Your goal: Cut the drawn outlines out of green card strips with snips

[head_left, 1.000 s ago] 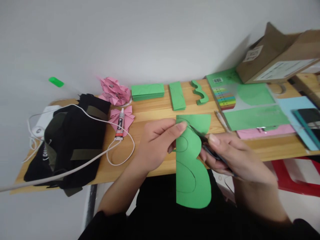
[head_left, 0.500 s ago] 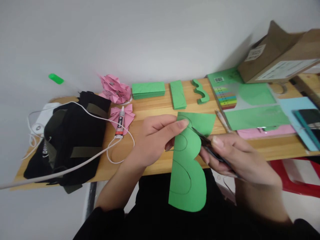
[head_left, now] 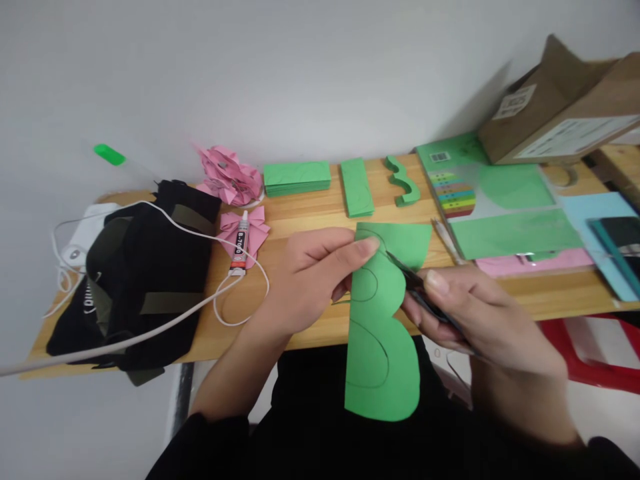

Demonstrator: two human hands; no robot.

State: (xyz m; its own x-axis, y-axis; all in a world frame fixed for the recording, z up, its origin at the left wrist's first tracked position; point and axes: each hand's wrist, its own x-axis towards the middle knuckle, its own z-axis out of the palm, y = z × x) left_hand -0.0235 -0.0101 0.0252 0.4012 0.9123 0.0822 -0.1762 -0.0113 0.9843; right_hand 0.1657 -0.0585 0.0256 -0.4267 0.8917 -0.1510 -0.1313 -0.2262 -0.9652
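Note:
My left hand [head_left: 325, 273] pinches the upper left edge of a green paper sheet [head_left: 383, 347], thumb on top. Curved pencil lines are drawn on the sheet, and its right edge is cut into rounded scallops. In my right hand [head_left: 470, 307] is a pair of dark scissors [head_left: 425, 300], fingers closed round the handles. The blade tips lie in the paper near the top scallop, just right of my left thumb. The handles are mostly hidden by my fingers. The paper's lower end hangs over my lap, past the table's front edge.
Along the back of the wooden table [head_left: 300, 220] lie two green paper stacks [head_left: 297, 177] and a wavy green strip [head_left: 401, 181]. Pink folded paper [head_left: 230, 175], a glue tube [head_left: 241, 247] and a black bag [head_left: 155, 280] are left; paper packs [head_left: 510, 227] and a cardboard box [head_left: 565, 107] right.
The lower part of the green paper has swung slightly to the right. Both hands stay in nearly the same place, still holding the paper and the scissors.

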